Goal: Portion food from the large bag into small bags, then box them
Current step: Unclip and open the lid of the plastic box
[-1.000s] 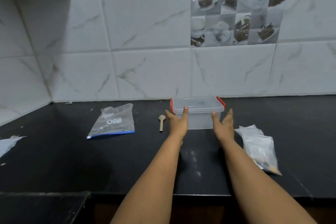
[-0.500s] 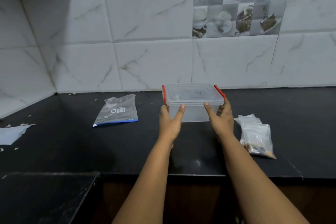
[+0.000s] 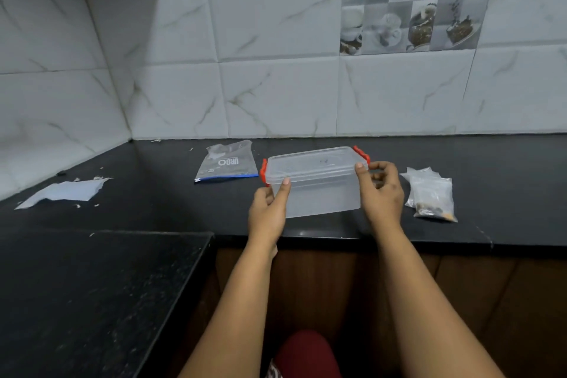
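A: Box (image 3: 316, 181) first, that's what I notice. Clear plastic, lid on, red clips at both ends, and both hands have it just above the front part of the black counter (image 3: 153, 209).

B: How does each grip sit on it?

A: The left hand (image 3: 268, 212) has its thumb up the near wall and the rest curled round the left end, under the clip. The right hand (image 3: 382, 193) is curled at the right end, thumb tip on the lid's corner beside the right red clip (image 3: 362, 155), the other fingers bent behind it. Both have hold of the box and nothing else.

B: And the bags?

A: The filled small bags (image 3: 431, 195) lie in a little pile on the counter just to the right of the right hand, something brown at the bottom of the nearest one. An almost flat zip bag with a blue strip (image 3: 228, 163) lies to the left of the box, near the wall. I can't tell if anything is left in it.

B: So portioning looks finished?

A: I'd judge so. This seems to be the boxing step, with the lid not yet off. Next the clips need releasing and the lid lifting, then the small bags go in. I can't see whether the clips are latched. One hand should steady the box while the other works a clip.
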